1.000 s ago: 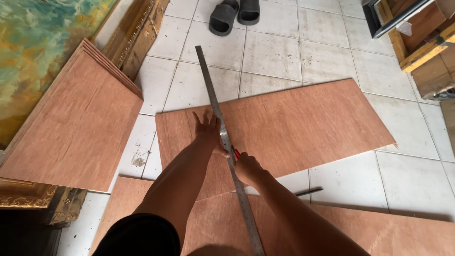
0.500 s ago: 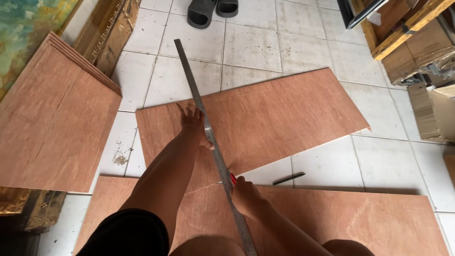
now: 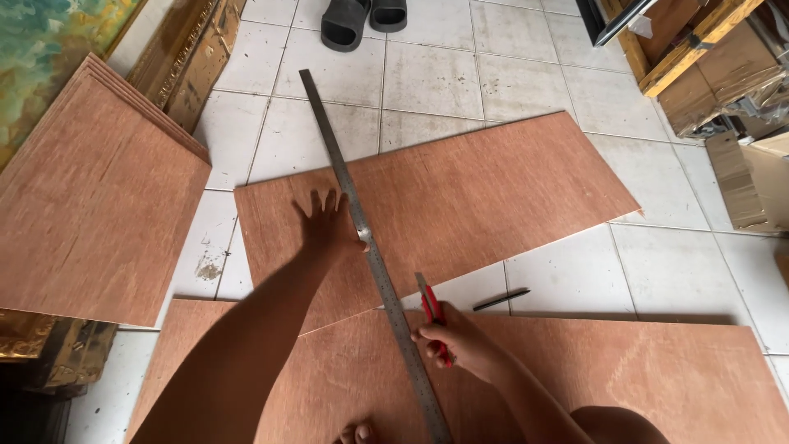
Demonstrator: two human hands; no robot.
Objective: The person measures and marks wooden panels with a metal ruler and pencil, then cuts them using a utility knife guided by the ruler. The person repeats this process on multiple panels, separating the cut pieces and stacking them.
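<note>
Closest to me, a toe shows at the bottom edge on a large reddish-brown plywood sheet (image 3: 625, 370) lying flat on the white tiled floor (image 3: 460, 78). My right hand (image 3: 460, 344) is closed around a red-handled utility knife (image 3: 430, 308), its blade tip set against the right edge of a long grey steel ruler (image 3: 362, 234). The ruler runs diagonally from the bottom edge, over this sheet, up and left across a second reddish-brown plywood sheet (image 3: 493, 185), and its far end overhangs bare tile. My left hand (image 3: 327, 228) lies open, fingers spread, pressing flat on the second sheet with the thumb touching the ruler's left edge. A black pen (image 3: 501, 299) lies on the tile strip between the two sheets, just right of the knife. To the left, a stack of plywood panels (image 3: 90, 197) leans near a gilded picture frame (image 3: 185, 57). Open tile stretches beyond to black sandals (image 3: 362, 16) and cardboard boxes (image 3: 723, 82) at far right. Compared with half a second ago, the knife sits slightly higher along the ruler.
</note>
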